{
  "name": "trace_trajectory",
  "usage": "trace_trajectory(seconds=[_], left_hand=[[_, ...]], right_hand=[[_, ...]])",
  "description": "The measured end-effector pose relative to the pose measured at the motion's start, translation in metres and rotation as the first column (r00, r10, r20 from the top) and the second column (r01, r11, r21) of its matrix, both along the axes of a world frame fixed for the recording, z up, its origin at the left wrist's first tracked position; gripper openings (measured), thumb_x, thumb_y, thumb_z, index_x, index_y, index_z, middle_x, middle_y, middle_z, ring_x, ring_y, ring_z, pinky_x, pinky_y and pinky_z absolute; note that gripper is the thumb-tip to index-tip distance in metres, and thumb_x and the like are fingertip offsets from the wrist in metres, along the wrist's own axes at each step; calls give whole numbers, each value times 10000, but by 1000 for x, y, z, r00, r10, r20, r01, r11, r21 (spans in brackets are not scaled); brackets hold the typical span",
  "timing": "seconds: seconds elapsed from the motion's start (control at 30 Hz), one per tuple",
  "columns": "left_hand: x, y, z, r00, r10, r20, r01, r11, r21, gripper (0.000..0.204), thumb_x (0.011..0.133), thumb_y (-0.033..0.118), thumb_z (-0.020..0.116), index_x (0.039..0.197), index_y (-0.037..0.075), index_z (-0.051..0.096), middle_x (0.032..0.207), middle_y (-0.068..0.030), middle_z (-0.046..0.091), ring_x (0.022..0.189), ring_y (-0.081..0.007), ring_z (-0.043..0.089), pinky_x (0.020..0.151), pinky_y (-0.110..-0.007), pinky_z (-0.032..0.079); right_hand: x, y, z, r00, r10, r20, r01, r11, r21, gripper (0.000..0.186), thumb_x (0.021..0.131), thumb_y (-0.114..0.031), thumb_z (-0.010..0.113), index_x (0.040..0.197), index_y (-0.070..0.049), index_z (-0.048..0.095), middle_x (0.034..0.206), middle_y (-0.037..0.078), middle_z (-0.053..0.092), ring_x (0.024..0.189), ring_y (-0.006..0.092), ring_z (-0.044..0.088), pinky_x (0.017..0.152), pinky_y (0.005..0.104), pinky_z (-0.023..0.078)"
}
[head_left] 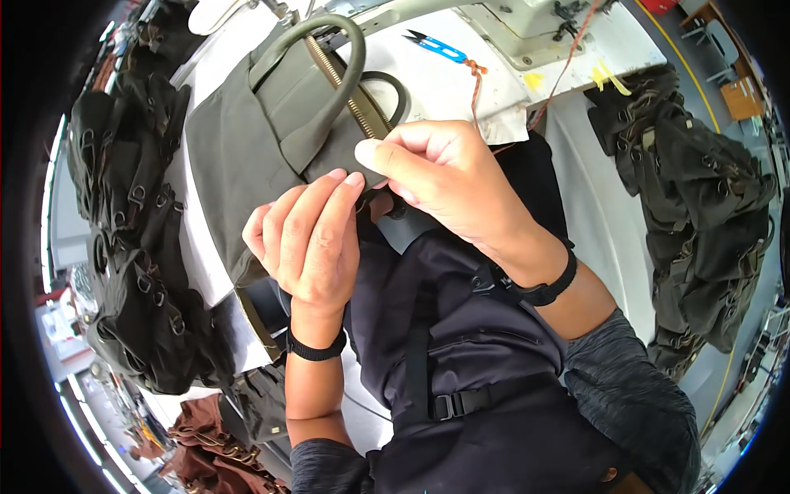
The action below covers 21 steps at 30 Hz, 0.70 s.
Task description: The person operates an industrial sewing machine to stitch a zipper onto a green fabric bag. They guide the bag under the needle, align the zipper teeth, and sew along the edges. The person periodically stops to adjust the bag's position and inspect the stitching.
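Note:
An olive-green bag (230, 144) with looped handles and a gold-toothed zipper (346, 95) lies at the upper middle. My right hand (436, 177) pinches the bag's lower right corner, near the zipper's lower end, thumb on top. My left hand (304, 239) is closed on the same edge just to the left, its fingertips curled over the fabric and almost meeting the right thumb. Blue-handled thread snips (440, 45) with an orange cord lie on the white work surface above the hands.
Sewing machine (527, 37) at the top. Piles of dark olive bags (140, 214) at left and more (691, 222) at right, brown ones (206, 436) at lower left. My lap, in a dark apron (453, 370), is below. A cardboard box (741, 99) sits at upper right.

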State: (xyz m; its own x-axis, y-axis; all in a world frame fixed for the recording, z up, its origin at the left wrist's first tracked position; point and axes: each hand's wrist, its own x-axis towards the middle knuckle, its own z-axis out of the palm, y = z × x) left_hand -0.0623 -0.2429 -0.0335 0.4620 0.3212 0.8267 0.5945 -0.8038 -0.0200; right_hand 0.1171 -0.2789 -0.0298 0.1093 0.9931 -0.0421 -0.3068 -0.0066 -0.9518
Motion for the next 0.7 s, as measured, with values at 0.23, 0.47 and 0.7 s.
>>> trace_trajectory(seconds=[0.23, 0.47, 0.7], left_hand=[[-2, 0, -3, 999, -21, 30, 22, 1000, -14, 304, 774, 64, 874, 1052, 178, 825, 1060, 37, 766, 887, -152, 680, 811, -310, 447], [-1, -2, -1, 998, -52, 35, 54, 998, -42, 283, 767, 2, 877, 1015, 118, 805, 1034, -12, 766, 857, -190, 692, 804, -326, 461], [0, -5, 1, 997, -62, 51, 65, 996, -65, 314, 756, -19, 879, 1030, 107, 791, 1020, -36, 765, 827, -213, 692, 791, -334, 470]], right_hand=[[0, -7, 3, 994, 67, -86, -71, 997, -37, 402, 1071, -304, 640, 772, -34, 647, 639, -25, 574, 548, 43, 503, 513, 241, 404], [4, -12, 4, 987, 81, -141, -92, 993, -74, 415, 1102, -324, 586, 803, -41, 638, 687, -4, 610, 569, 62, 553, 560, 222, 462], [-3, -10, -6, 989, 122, -80, -126, 991, -47, 396, 1087, -345, 633, 833, -43, 658, 690, -59, 543, 600, 11, 462, 530, 218, 374]])
